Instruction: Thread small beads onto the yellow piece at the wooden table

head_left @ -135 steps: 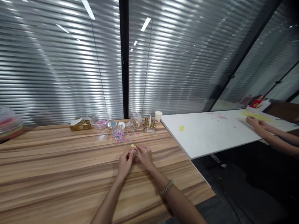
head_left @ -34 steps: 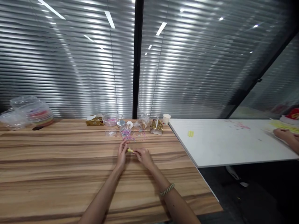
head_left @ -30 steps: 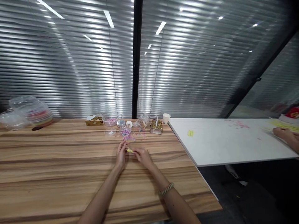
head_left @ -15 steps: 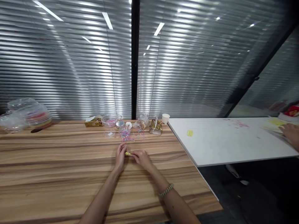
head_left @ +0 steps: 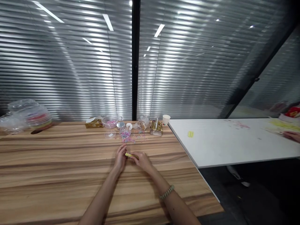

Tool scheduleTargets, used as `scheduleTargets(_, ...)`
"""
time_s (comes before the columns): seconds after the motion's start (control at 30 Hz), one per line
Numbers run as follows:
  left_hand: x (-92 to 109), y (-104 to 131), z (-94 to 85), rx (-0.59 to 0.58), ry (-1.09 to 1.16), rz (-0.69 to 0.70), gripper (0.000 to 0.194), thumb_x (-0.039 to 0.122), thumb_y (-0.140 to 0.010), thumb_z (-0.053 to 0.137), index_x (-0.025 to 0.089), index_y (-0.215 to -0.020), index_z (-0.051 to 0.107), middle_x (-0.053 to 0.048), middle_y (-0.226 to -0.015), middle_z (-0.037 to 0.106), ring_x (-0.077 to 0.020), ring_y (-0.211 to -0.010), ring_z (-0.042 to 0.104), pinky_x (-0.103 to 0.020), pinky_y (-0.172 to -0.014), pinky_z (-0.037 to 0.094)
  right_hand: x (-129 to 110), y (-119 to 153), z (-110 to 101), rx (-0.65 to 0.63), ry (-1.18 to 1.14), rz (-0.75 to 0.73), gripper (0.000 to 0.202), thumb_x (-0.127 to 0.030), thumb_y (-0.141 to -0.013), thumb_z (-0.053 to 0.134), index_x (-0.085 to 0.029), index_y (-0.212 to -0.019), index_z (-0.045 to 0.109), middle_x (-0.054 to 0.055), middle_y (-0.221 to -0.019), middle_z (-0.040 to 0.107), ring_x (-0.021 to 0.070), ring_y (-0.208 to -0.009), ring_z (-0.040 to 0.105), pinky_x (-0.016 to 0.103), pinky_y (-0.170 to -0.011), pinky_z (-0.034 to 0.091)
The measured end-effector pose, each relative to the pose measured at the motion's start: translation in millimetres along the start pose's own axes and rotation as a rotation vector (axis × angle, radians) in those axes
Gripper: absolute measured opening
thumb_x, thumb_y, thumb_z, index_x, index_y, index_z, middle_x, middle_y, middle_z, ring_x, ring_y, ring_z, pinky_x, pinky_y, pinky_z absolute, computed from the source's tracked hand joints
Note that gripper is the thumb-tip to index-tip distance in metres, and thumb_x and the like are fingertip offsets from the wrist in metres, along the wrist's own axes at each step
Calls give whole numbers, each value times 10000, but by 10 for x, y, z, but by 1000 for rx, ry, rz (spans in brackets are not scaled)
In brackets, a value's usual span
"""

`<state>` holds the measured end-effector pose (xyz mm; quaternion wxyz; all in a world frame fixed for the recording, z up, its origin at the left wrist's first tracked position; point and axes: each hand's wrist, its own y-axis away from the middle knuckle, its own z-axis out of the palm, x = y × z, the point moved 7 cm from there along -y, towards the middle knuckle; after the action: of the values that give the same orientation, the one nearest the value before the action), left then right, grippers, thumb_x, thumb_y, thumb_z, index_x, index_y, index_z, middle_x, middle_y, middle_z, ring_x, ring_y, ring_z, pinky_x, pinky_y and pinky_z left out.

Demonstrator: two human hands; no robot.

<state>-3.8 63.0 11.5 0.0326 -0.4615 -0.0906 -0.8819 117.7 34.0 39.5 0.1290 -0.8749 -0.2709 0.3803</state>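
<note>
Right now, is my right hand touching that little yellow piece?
Touching. The head view shows the right hand pinching one end of the yellow piece, whose other end points toward the left hand.

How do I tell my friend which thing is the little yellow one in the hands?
Start at the big wooden table and find the left hand and right hand close together over it. The small yellow thing is between them. Unlike the yellow patches on the white table, it's being held.

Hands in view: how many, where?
3: the wearer's left hand and right hand, both at the small yellow piece; a co-worker's hand at the right edge. Another may be out of frame.
</note>
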Motion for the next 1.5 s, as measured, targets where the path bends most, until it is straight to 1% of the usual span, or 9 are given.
scheduleTargets(0.13,-4,-10,-6,17,31,-14,314,226,-554,689,156,-856,638,15,-677,564,-107,-617,506,-197,-527,372,14,1,7,-1,-2,11,216,-222,-865,511,-238,-1039,636,16,-1002,671,158,-876,622,228,-801,449)
scheduleTargets(0.3,-49,-13,-6,16,92,-77,219,195,-632,627,167,-849,628,25,-675,553,-91,-591,514,-185,-502,380,11,-2,7,5,-3,10,230,-208,-861,505,-244,-1053,628,14,-1026,663,158,-890,620,233,-808,454)
scheduleTargets(0.43,-59,1,6,5,99,-116,195,183,-672,586,161,-863,617,27,-672,539,-81,-536,499,-192,-492,398,-2,-3,-12,20,-17,5,236,-208,-864,497,-240,-1063,620,13,-1015,665,155,-884,619,229,-796,454)
scheduleTargets(0.57,-50,18,22,-1,84,-141,186,197,-699,569,160,-875,619,24,-661,536,-84,-511,495,-202,-487,410,3,-3,-9,2,-28,21,246,-226,-871,484,-251,-1080,612,5,-1014,665,153,-877,620,229,-781,453)
scheduleTargets(0.87,-64,7,10,20,112,-122,183,132,-679,589,168,-854,628,25,-662,556,-84,-558,519,-179,-484,397,-14,-4,-23,7,-88,36,240,-223,-868,491,-242,-1068,621,3,-1010,666,152,-866,619,224,-773,451)
scheduleTargets(1.03,-59,15,19,3,116,-120,190,154,-676,600,163,-863,626,19,-695,563,-91,-587,526,-190,-490,407,-20,-4,-23,1,-70,38,238,-226,-874,486,-246,-1070,620,0,-1007,666,148,-867,617,218,-773,446)
scheduleTargets(1.2,-56,13,22,-2,80,-121,205,183,-652,601,160,-854,621,25,-680,552,-91,-556,518,-197,-492,400,-4,-6,-16,6,-53,42,218,-230,-867,502,-245,-1040,635,1,-974,675,151,-840,619,218,-760,446)
scheduleTargets(1.37,-74,2,20,-19,89,-129,224,193,-644,609,159,-865,620,30,-674,551,-85,-539,510,-200,-496,401,-18,-2,-24,27,-108,11,230,-237,-872,496,-243,-1060,627,-1,-999,669,152,-867,617,220,-776,442)
scheduleTargets(1.5,-82,-5,16,-31,92,-129,240,201,-643,612,160,-879,620,31,-677,552,-85,-539,512,-203,-502,406,-5,0,-24,25,-112,27,231,-244,-869,499,-242,-1061,627,2,-991,671,157,-859,618,225,-769,445)
